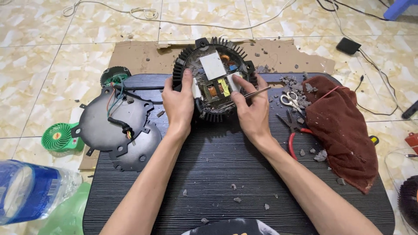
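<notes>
A round black finned housing [180,61] stands tilted on the dark ribbed table [217,165], its open face showing a circuit board [215,76] with a white square part, yellow and orange components. My left hand [178,102] grips the housing's left rim, thumb on its edge. My right hand [249,106] rests on the housing's right side and holds metal tweezers [257,92], their tips pointing into the board.
Two black round cover plates [115,126] with wires lie at the left. Scissors [291,100], red-handled pliers [292,130] and a dark red rag [344,130] lie at the right. Grey crumbs litter the table. A plastic water bottle [30,189] and small green fan [58,137] sit on the floor.
</notes>
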